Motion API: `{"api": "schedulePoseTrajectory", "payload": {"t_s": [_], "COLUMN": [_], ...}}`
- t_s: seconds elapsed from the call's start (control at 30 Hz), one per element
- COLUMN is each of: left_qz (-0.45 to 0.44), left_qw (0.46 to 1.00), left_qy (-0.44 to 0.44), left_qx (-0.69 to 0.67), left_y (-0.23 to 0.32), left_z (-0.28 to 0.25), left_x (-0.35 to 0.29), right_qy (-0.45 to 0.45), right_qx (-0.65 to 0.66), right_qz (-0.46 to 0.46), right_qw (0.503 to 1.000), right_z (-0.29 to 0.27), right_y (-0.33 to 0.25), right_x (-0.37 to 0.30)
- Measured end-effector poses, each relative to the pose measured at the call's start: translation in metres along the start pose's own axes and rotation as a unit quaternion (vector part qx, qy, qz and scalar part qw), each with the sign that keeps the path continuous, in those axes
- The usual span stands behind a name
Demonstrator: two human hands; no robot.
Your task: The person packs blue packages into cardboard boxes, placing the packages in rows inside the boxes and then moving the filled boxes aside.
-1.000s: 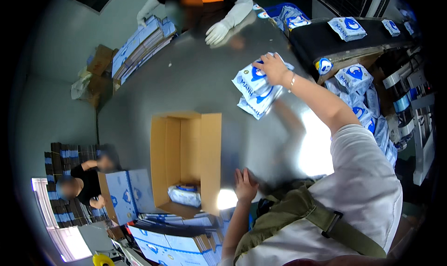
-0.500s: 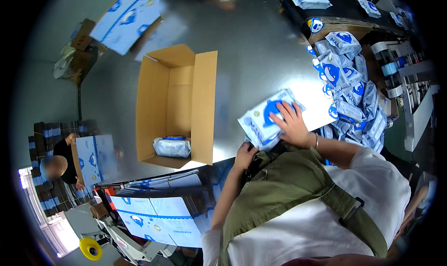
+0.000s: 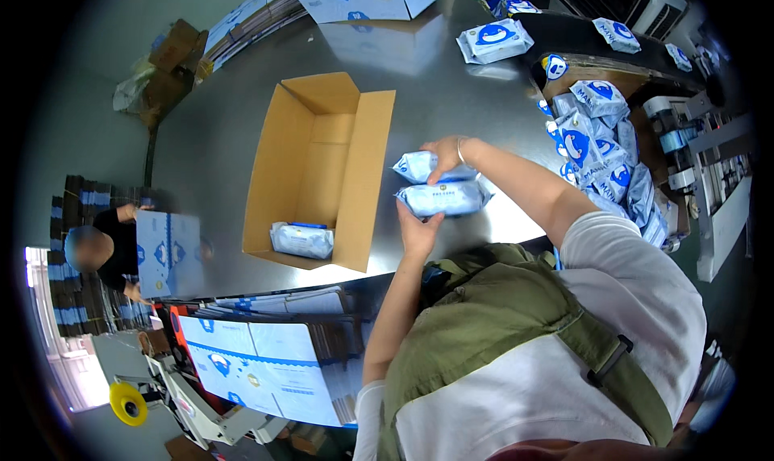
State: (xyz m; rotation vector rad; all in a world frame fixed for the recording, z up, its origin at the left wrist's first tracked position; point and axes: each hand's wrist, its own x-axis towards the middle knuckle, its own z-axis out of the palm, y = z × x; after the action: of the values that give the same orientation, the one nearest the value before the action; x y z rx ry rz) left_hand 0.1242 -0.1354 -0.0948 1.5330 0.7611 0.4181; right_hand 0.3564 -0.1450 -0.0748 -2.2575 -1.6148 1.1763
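Two white-and-blue soft packs of wipes are held side by side above the metal table, to the right of an open cardboard box [image 3: 368,179]. My left hand [image 3: 419,233] grips the near pack [image 3: 447,200] at its lower left, the thumb along its front. Around the far pack [image 3: 417,167] my right hand [image 3: 448,154] is closed, with its thumb down between the two packs and its other fingers partly hidden. Inside the box, at its near end, more wipes packs [image 3: 302,241] stand on edge; how many cannot be told.
A heap of wipes packs [image 3: 592,142] lies at the right, below a dark conveyor [image 3: 568,29]. One loose pack [image 3: 494,41] is on the table's far side. Flattened cartons [image 3: 258,364] are stacked at the near left. At the left, a person holds a carton [image 3: 168,251].
The held wipes have turned from lying flat to on edge and moved left toward the box, showing two packs. My left hand has come from my apron onto the near pack.
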Motion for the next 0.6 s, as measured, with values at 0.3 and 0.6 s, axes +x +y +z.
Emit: {"api": "schedulePoseTrajectory", "payload": {"t_s": [0.3, 0.6], "left_qz": [0.076, 0.187], "left_qw": [0.868, 0.811], "left_qy": [-0.012, -0.038], "left_qx": [0.491, 0.553], "left_y": [0.058, 0.046], "left_z": [0.018, 0.065], "left_x": [-0.015, 0.067], "right_qy": [0.057, 0.492], "right_qx": [0.077, -0.151], "right_qz": [-0.04, 0.176], "right_qw": [0.995, 0.839], "right_z": [0.011, -0.153], "right_y": [0.009, 0.25], "right_x": [-0.026, -0.104]}}
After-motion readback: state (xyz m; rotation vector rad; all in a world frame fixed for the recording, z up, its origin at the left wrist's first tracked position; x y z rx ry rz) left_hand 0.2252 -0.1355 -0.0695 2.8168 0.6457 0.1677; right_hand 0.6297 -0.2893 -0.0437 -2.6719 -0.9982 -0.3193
